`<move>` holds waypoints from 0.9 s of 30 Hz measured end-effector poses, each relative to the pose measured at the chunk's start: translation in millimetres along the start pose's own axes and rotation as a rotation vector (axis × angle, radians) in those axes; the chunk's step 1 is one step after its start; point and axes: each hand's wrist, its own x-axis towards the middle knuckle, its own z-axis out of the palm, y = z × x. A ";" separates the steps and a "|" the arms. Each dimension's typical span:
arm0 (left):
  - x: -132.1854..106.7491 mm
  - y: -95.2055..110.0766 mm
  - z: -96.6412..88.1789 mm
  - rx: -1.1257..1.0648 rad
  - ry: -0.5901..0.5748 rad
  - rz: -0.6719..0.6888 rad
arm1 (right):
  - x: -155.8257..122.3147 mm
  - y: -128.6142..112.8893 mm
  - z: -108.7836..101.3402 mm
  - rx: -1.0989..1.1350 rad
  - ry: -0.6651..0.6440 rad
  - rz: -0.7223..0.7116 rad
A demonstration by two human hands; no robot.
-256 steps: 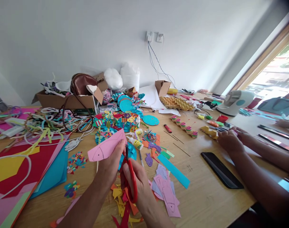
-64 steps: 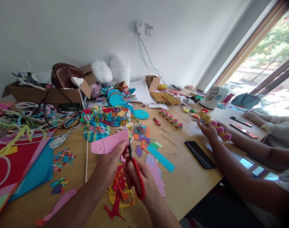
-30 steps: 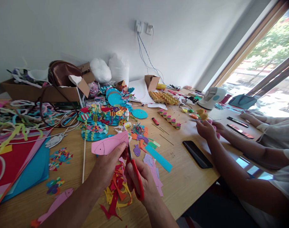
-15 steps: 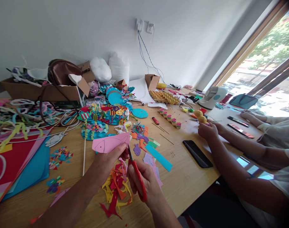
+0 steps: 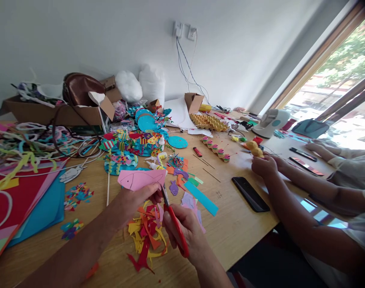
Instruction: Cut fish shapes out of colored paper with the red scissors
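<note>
A strip of pink paper (image 5: 140, 179) with a fish outline drawn on it is pinched in my left hand (image 5: 145, 196), thumb on top. My right hand (image 5: 184, 230) grips red-handled scissors (image 5: 177, 228), whose blades meet the strip's right end by the drawn tail. Beneath my hands lies a pile of red, orange and yellow paper scraps (image 5: 146, 236). Just right of the blades are a purple paper fish (image 5: 173, 188) and a blue paper strip (image 5: 201, 198).
Blue discs with paper fish (image 5: 121, 160) stand behind my hands. Coloured sheets (image 5: 47, 208) lie left, under tangled strips (image 5: 35, 148). A black phone (image 5: 250, 194) is at right, near a co-worker's hands (image 5: 265, 165) holding a yellow piece. A cardboard box (image 5: 50, 114) stands at the back.
The view has shifted slightly, so most things sit a little farther right. The scissor blades remain at the pink strip's right end. Both hands keep their holds.
</note>
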 end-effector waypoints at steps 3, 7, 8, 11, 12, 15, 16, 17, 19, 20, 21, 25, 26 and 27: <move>0.8 -0.1 -4.6 0.052 -0.054 -0.023 | -1.1 0.1 -1.5 -0.043 -0.001 -0.003; 3.4 -1.3 -11.4 0.117 -0.139 -0.026 | -2.7 0.8 -3.8 -0.111 0.009 0.001; 3.8 -1.4 -12.7 0.119 -0.152 -0.031 | -3.1 0.9 -4.4 -0.125 0.012 0.005; 4.1 -0.7 -15.0 0.111 -0.175 -0.043 | -3.8 0.9 -5.4 -0.150 0.010 0.019; 3.8 -0.3 -15.2 0.111 -0.178 -0.043 | -3.9 0.6 -5.3 -0.151 0.010 0.020; 3.1 0.4 -14.5 0.138 -0.187 -0.033 | -4.0 -0.8 -4.1 -0.133 0.013 0.014; 3.0 0.4 -14.1 0.150 -0.189 -0.029 | -4.0 -1.3 -3.7 -0.128 0.014 0.013; 3.0 0.3 -13.6 0.160 -0.193 -0.025 | -3.9 -1.6 -3.4 -0.126 0.016 0.012; 3.4 0.0 -12.6 0.170 -0.198 -0.013 | -3.7 -1.7 -3.3 -0.130 0.017 0.010; 3.6 -0.1 -12.3 0.170 -0.199 -0.007 | -3.6 -1.6 -3.6 -0.132 0.015 0.008; 3.8 -0.2 -12.0 0.168 -0.198 -0.004 | -3.5 -1.2 -3.9 -0.135 0.014 0.007; 3.3 0.5 -12.7 0.161 -0.188 -0.015 | -3.8 0.8 -5.1 -0.171 0.017 -0.004; 2.9 0.6 -13.3 0.160 -0.190 -0.020 | -4.0 1.4 -5.3 -0.184 0.019 -0.007; 2.5 0.7 -14.0 0.160 -0.194 -0.024 | -4.2 1.8 -5.4 -0.196 0.023 -0.010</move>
